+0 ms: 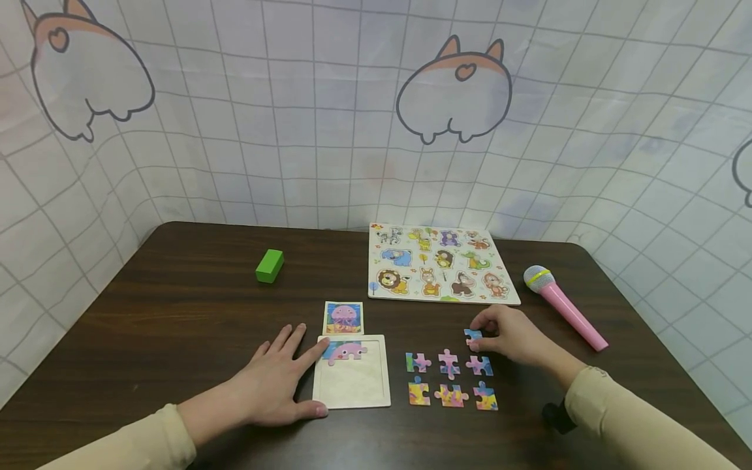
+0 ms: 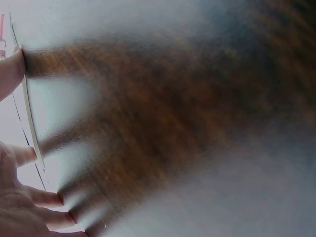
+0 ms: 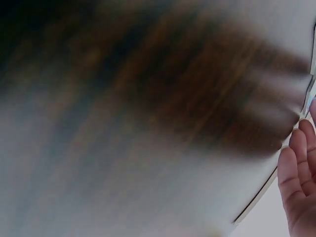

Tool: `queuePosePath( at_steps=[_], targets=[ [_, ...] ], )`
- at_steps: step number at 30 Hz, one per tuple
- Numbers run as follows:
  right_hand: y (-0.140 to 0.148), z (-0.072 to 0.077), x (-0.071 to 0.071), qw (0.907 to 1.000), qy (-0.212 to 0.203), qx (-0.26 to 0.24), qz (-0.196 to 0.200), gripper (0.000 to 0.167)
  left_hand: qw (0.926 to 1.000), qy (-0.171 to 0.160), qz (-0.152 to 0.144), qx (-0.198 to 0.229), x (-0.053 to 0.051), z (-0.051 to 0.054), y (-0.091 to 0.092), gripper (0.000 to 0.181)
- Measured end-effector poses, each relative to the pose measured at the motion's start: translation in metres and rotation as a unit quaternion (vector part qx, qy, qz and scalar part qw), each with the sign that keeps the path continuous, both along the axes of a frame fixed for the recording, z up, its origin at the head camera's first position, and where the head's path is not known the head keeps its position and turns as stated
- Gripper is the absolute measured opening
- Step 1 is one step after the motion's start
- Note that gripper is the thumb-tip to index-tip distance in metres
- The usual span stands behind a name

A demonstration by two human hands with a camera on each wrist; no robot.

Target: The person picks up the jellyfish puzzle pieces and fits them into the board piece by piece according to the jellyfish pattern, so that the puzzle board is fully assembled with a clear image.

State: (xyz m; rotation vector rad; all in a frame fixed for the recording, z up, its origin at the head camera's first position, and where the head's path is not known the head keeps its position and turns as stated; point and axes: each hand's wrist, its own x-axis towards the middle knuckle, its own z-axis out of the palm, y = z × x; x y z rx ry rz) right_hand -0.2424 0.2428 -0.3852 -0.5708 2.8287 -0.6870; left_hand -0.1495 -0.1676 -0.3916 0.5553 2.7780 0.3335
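Observation:
My left hand (image 1: 273,382) lies spread on the table, index fingertip and thumb at the left edge of a pale puzzle tray (image 1: 352,388). Joined jigsaw pieces (image 1: 346,351) with a pink face fill part of the tray's top. To the right, my right hand (image 1: 517,334) pinches a blue-and-pink jigsaw piece (image 1: 471,336) between thumb and fingers. Below it several loose pieces (image 1: 449,363) are laid in two rows. In the left wrist view the tray's edge (image 2: 30,118) runs past my fingertips; the right wrist view shows only some fingers (image 3: 294,173), the piece hidden.
A jellyfish picture card (image 1: 343,318) touches the tray's top edge. Farther back lie an animal puzzle board (image 1: 437,274) and a green block (image 1: 269,266). A pink toy microphone (image 1: 566,307) lies at the right, beyond my right hand. A small black object (image 1: 558,418) sits by the right sleeve.

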Motion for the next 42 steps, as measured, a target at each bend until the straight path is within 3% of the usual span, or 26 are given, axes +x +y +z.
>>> queuePosePath(
  at_steps=[6, 13, 20, 26, 31, 42],
  targets=[
    [-0.005, 0.002, 0.004, 0.9996, 0.002, -0.018, -0.022, 0.027, 1.0000, -0.002, 0.004, -0.001, -0.001, -0.001, -0.001, 0.102],
    [-0.013, 0.004, 0.003, 0.9929, -0.027, -0.099, -0.059, 0.016, 1.0000, 0.000, 0.003, 0.000, 0.000, -0.001, -0.001, 0.102],
    [-0.040, 0.015, 0.003, 0.9692, -0.107, -0.207, -0.079, 0.022, 1.0000, -0.001, 0.004, 0.001, 0.000, -0.002, -0.002, 0.101],
    [-0.076, 0.021, 0.004, 0.9474, -0.171, -0.261, -0.071, 0.024, 1.0000, 0.004, 0.001, 0.001, 0.000, -0.002, -0.001, 0.102],
    [-0.101, 0.023, 0.007, 0.9342, -0.217, -0.276, -0.066, 0.022, 1.0000, 0.002, 0.003, 0.001, -0.001, -0.002, -0.001, 0.102],
    [-0.142, 0.014, 0.013, 0.9366, -0.242, -0.244, -0.070, 0.015, 1.0000, 0.001, 0.000, -0.004, 0.000, 0.000, 0.000, 0.103]
  ],
)
